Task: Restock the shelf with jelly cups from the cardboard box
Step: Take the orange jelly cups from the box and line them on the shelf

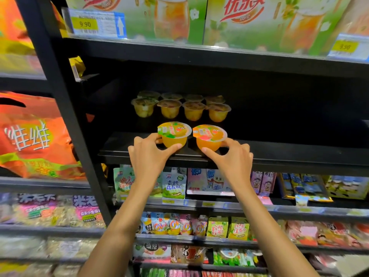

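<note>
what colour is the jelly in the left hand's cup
Yellow-orange jelly cup, best in the head view.

Bare forearms (127,216), bare left hand (148,156), right hand (234,159)

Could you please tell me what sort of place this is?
Most likely a shop's snack aisle: black shelves full of snack packets, yellow price tags on shelf edges, and jelly cups gripped by the left hand and right hand.

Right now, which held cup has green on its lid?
The left cup, gripped by the left hand: its lid has green patches. The right cup, in the right hand, shows none.
</note>
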